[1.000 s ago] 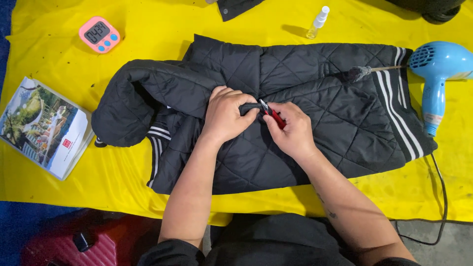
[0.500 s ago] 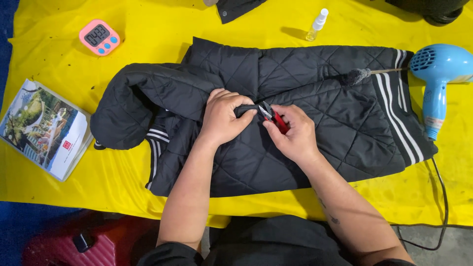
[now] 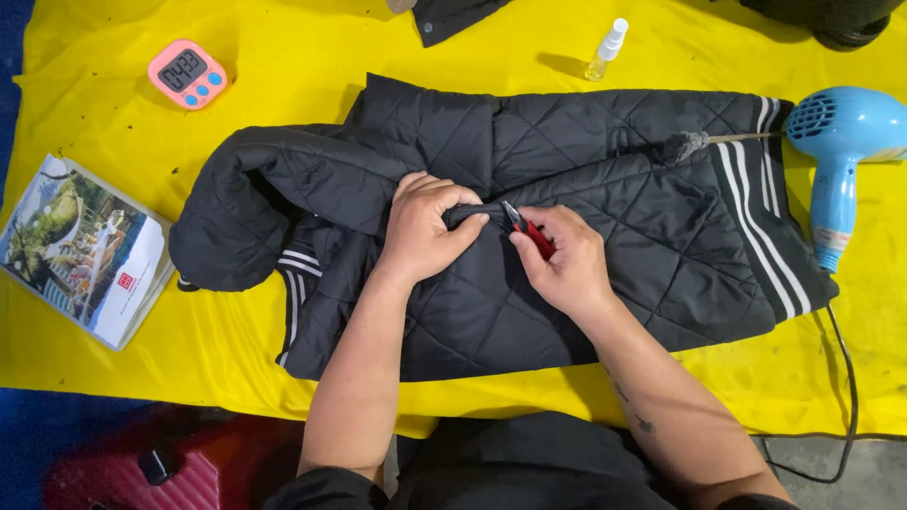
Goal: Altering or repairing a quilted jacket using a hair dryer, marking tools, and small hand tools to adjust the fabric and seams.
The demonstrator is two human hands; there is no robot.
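Where the left hand [image 3: 427,229] pinches a fold of the black quilted jacket [image 3: 567,274] at mid-body, the fingers are clenched on the fabric and hold it raised. The right hand [image 3: 565,266] is closed around small red-handled pliers [image 3: 525,227], whose tip meets the pinched fold just beside the left fingertips.

Hazards, as judged from this position:
- Tool slip: the tip could nick the left fingertips, given how close they are.
- Excess bite: the thin quilted shell could tear or its stitching pull.
- Loose fold: the fabric could drop from the pinch.

Outward on the yellow-covered worktop [image 3: 283,85] lie a blue hair dryer [image 3: 841,151], a small spray bottle [image 3: 606,49], a pink timer [image 3: 187,73] and a booklet [image 3: 85,250], all apart from the hands.
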